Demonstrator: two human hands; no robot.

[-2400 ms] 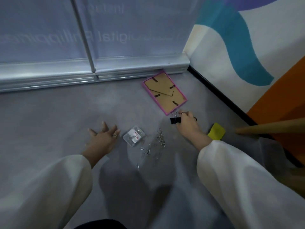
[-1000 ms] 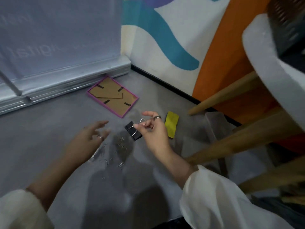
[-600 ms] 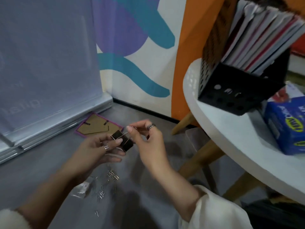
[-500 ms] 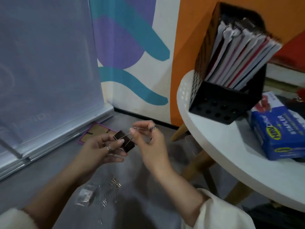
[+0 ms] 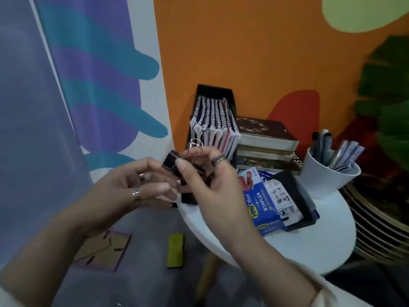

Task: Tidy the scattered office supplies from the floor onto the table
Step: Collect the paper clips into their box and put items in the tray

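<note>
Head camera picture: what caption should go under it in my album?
Both hands hold a black binder clip above the white table.

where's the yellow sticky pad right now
In the head view, the yellow sticky pad lies on the floor, low centre, between the picture frame and the white table.

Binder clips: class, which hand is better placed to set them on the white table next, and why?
Probably the right hand: it pinches the binder clips by their wire handles, beside the white table. The left hand is farther away.
</note>
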